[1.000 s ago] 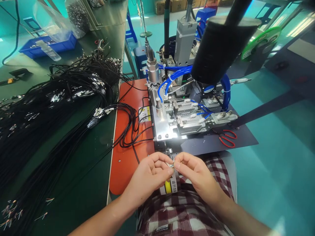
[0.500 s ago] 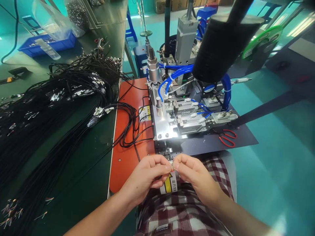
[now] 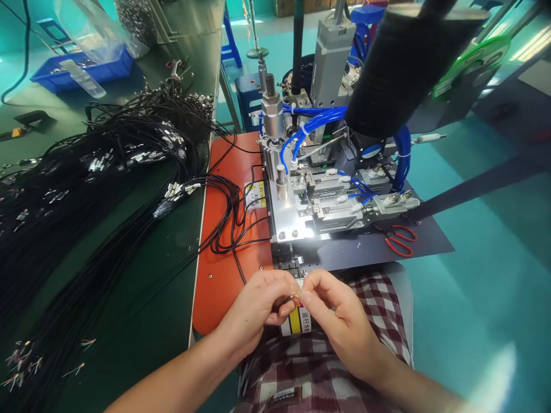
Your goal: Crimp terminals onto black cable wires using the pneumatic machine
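My left hand [image 3: 258,310] and my right hand [image 3: 333,312] meet fingertip to fingertip just below the front edge of a metal machine [image 3: 321,203]. Between them they pinch the stripped end of a thin black cable [image 3: 297,299], where small coloured wire tips show. The cable runs back from my left hand over the orange plate [image 3: 224,269] to a loop of black cables [image 3: 228,218]. Both hands hover above my checked-cloth lap [image 3: 327,367], over a yellow arrow label [image 3: 297,320].
A big heap of black cables with metal terminals [image 3: 94,172] covers the green bench at left. Red-handled scissors [image 3: 400,240] lie on the dark plate right of the machine. Blue air hoses [image 3: 310,129] and a black cylinder [image 3: 400,69] stand behind. A blue tray [image 3: 81,71] sits far left.
My hands have dropped slightly and closed tighter on the wire end; my right fingers have shifted along it. The view has tilted a little, so the machine sits higher in frame.
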The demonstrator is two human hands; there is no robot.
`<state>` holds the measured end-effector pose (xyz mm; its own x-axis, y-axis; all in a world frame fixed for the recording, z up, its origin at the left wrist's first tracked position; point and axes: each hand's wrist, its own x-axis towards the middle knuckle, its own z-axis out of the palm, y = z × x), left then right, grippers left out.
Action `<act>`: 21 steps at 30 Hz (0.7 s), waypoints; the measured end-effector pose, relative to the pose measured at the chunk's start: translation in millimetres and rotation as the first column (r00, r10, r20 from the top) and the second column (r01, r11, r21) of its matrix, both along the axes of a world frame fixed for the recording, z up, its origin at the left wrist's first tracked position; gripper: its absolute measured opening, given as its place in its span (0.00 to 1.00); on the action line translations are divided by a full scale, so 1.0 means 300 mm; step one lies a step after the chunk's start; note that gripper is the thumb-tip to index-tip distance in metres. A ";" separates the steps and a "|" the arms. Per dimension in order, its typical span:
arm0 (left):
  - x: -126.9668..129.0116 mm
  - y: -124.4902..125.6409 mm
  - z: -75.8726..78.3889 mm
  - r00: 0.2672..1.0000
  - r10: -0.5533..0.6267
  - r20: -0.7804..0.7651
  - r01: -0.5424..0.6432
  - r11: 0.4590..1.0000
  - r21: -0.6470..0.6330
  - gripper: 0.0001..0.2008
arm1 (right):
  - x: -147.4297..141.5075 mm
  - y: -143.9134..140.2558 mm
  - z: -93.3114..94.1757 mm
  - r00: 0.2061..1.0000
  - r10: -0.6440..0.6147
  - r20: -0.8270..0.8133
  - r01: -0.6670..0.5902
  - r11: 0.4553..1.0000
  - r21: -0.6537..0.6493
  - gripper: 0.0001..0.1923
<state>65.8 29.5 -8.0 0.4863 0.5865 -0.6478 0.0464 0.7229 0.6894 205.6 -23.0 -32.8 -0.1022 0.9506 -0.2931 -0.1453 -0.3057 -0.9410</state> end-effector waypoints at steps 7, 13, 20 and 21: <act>-0.018 0.009 0.018 0.993 -0.098 -0.069 0.103 0.991 0.083 0.10 | 0.009 0.018 0.008 0.992 -0.014 -0.124 -0.003 0.991 -0.136 0.14; -0.017 0.004 0.004 0.998 -0.015 -0.056 0.019 0.998 0.061 0.07 | -0.001 0.018 0.019 0.991 -0.024 -0.130 0.010 0.994 -0.104 0.14; -0.018 0.012 0.025 0.993 -0.082 -0.087 0.091 0.991 0.098 0.09 | 0.012 0.028 0.007 0.994 -0.014 -0.105 0.001 0.993 -0.114 0.13; -0.018 0.010 0.024 0.992 -0.079 -0.099 0.091 0.988 0.125 0.10 | 0.014 0.026 0.009 0.997 -0.011 -0.081 0.003 0.996 -0.095 0.12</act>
<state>60.5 32.4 -0.9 0.4791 0.6269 -0.6143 0.1723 0.6191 0.7662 209.8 -15.2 -30.2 -0.1227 0.9199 -0.3725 -0.2224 -0.3913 -0.8930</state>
